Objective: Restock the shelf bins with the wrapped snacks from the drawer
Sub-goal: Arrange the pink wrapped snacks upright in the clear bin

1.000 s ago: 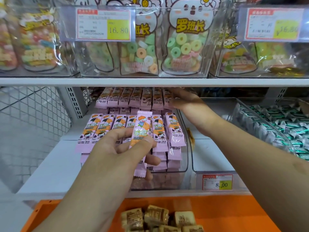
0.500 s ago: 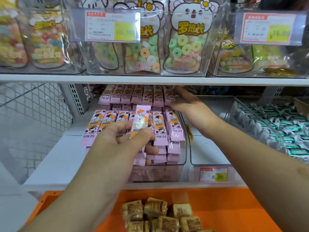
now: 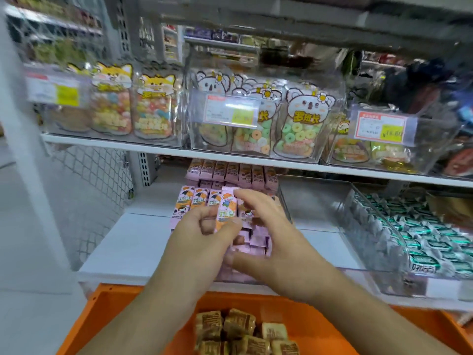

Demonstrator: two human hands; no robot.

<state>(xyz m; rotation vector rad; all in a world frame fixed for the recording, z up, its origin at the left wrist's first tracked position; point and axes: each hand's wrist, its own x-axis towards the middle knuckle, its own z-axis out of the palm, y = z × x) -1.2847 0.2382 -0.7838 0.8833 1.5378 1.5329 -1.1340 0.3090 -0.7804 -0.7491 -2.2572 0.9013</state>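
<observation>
My left hand (image 3: 202, 234) pinches an upright pink-and-orange wrapped snack bar (image 3: 226, 208) in front of the clear shelf bin (image 3: 282, 201). That bin holds rows of the same pink bars (image 3: 230, 172). My right hand (image 3: 268, 226) lies over the front rows of bars with fingers spread, its fingertips touching the top of the held bar. Below, the orange drawer (image 3: 122, 311) holds several brown wrapped snacks (image 3: 238, 329).
A clear bin (image 3: 317, 198) with nothing visible in it stands to the right, then a bin of green-and-silver wrapped snacks (image 3: 419, 242). The upper shelf (image 3: 153, 148) carries bins of bagged candy with price tags. A wire mesh panel (image 3: 94, 175) stands at the left.
My right hand came forward from the back rows onto the front rows beside my left hand. The camera tilted up and pulled back. My left hand keeps the pink bar.
</observation>
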